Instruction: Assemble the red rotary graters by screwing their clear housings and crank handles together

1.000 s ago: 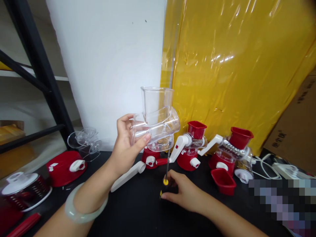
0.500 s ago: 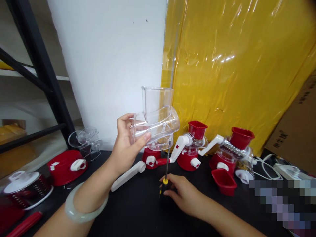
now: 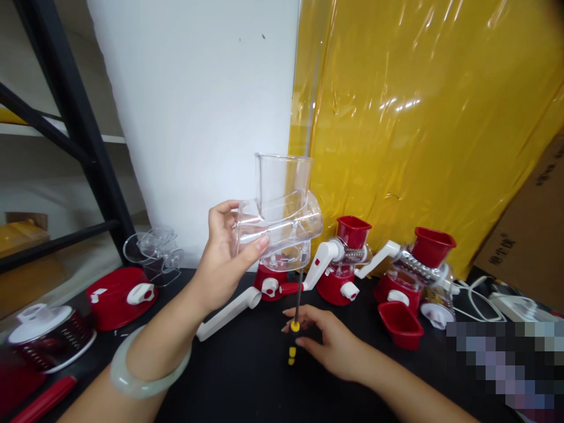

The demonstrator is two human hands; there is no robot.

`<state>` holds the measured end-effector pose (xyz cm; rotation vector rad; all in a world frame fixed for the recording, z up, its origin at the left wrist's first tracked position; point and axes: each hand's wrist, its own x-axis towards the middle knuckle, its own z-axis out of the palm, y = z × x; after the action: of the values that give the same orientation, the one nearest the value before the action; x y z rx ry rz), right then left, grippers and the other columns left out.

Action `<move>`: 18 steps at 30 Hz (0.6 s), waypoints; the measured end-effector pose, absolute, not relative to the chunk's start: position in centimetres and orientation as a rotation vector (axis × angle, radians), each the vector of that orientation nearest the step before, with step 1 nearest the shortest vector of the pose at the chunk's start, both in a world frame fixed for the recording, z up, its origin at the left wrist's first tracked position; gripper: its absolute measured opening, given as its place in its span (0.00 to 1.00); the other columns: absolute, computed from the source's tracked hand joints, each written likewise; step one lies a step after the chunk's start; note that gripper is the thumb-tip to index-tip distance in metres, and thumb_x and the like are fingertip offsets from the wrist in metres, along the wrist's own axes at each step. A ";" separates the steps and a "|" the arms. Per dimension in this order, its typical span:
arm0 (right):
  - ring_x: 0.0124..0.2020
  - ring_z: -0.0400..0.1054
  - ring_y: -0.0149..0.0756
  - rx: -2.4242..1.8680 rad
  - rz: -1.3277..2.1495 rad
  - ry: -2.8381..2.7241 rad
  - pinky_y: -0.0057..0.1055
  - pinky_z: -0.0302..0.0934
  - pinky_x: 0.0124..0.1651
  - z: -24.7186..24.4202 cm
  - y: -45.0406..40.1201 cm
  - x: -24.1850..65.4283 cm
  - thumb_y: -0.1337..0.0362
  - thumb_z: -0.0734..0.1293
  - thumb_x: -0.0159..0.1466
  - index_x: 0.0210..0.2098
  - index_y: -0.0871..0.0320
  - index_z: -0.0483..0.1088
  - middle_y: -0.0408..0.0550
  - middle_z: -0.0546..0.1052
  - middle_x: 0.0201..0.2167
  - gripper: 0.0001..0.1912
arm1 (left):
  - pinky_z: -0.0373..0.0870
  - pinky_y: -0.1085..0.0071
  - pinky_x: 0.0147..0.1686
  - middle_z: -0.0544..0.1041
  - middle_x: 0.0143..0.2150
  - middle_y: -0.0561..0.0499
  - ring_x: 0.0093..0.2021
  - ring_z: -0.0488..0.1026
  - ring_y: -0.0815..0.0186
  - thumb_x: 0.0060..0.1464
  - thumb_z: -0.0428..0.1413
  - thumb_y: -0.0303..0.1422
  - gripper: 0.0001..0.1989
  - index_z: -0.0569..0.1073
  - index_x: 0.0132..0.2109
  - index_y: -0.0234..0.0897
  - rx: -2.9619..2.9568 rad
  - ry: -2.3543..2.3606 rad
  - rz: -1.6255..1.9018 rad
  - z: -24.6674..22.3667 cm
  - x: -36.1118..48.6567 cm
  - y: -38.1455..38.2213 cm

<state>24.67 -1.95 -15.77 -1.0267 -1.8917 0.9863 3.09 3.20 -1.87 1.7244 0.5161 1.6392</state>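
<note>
Clear housing (image 3: 282, 220) above an upright screwdriver (image 3: 298, 302)

Black desk (image 3: 247, 376) beneath; the left hand's (image 3: 220, 258) grip pinches the housing's end, clear of the desk; the right hand's (image 3: 330, 341) grip lies loosely round the screwdriver's handle; a housing tilt or slack fingers could make the tip slip.

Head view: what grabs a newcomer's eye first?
The clear plastic housing held up mid-picture in the left hand, with the screwdriver upright below it in the right hand's fingers. Next, the shiny yellow sheeting filling the upper right, and the red-and-white crank grinders in front of it.
</note>
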 end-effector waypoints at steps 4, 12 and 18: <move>0.40 0.71 0.38 -1.195 0.826 -1.816 0.36 0.68 0.47 -16.6 -1.8 23.9 0.71 0.79 0.53 0.45 0.57 0.73 0.45 0.76 0.38 0.22 | 0.77 0.63 0.44 0.69 0.50 0.48 0.46 0.74 0.60 0.51 0.66 0.39 0.30 0.58 0.55 0.45 1.803 0.502 1.648 -1.7 3.0 3.3; 0.50 0.71 0.39 -0.992 0.935 -1.902 0.42 0.64 0.58 -16.3 -2.4 23.9 0.77 0.69 0.61 0.62 0.53 0.62 0.48 0.76 0.48 0.32 | 0.78 0.65 0.44 0.69 0.49 0.48 0.45 0.75 0.63 0.52 0.66 0.39 0.30 0.58 0.54 0.45 1.791 0.490 1.643 -1.7 2.9 3.3; 0.44 0.70 0.41 -1.167 0.719 -1.853 0.38 0.67 0.50 -17.0 -2.1 23.0 0.70 0.78 0.55 0.52 0.56 0.70 0.47 0.75 0.44 0.27 | 0.77 0.65 0.47 0.70 0.49 0.49 0.47 0.75 0.62 0.51 0.66 0.38 0.30 0.59 0.55 0.44 1.765 0.488 1.647 -1.8 3.1 3.1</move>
<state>22.98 -2.10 -16.96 -1.1671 -1.8531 0.7186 3.09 3.08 -1.78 1.7655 0.4876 1.6471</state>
